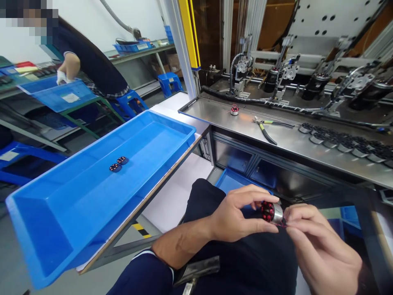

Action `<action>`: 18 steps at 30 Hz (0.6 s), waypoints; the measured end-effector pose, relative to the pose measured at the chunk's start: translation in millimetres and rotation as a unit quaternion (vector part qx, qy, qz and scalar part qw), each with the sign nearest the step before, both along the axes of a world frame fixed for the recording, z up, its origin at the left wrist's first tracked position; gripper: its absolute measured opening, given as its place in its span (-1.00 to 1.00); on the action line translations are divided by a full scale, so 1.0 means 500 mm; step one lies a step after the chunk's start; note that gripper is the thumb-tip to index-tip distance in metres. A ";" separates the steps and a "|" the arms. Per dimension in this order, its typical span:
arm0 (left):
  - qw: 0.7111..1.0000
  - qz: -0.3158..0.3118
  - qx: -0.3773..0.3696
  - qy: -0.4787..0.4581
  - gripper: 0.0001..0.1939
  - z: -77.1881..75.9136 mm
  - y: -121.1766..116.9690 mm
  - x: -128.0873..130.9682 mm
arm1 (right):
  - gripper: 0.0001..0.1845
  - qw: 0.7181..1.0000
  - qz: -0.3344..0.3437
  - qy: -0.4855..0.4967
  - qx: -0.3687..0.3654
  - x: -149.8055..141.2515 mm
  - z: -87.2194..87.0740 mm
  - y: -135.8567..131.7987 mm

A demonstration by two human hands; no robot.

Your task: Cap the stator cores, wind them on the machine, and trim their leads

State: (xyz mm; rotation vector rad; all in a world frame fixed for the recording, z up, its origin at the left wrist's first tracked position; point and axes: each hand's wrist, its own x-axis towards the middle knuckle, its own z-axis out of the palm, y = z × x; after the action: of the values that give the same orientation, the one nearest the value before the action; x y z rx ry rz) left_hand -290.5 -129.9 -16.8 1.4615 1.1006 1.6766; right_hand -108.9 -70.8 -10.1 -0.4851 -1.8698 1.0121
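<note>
Above my lap, my left hand (pixel 239 213) grips a motor stator (pixel 272 212) between thumb and fingers. Red copper windings face left on it, and a silver metal ring forms its other side. My right hand (pixel 319 237) is closed at the stator's right side, its thumb and fingertips pinching thin dark red wire ends (pixel 283 223). The fingers partly hide the wires. On the steel bench ahead sit another red-wound stator (pixel 235 110) and a pair of cutting pliers (pixel 267 127) with yellow-green and black handles, lying spread.
A big blue tray (pixel 166 180) at left holds two wound stators (pixel 118 164). Several black and silver motor parts (pixel 346 143) line the bench at right, before a winding machine (pixel 276 73). A co-worker (pixel 89 53) leans over a blue bin (pixel 58 96) at far left.
</note>
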 end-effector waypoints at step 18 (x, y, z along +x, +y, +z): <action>0.963 0.051 0.125 0.233 -0.63 0.010 -0.006 -0.009 | -0.79 0.973 0.017 -0.228 0.045 0.029 0.046 0.033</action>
State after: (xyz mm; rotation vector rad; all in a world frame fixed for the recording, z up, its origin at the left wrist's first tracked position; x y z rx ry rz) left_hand -295.0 -132.7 -11.5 2.0673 1.2563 1.6282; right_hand -94.4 -54.1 12.8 -0.6764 -2.3250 0.8833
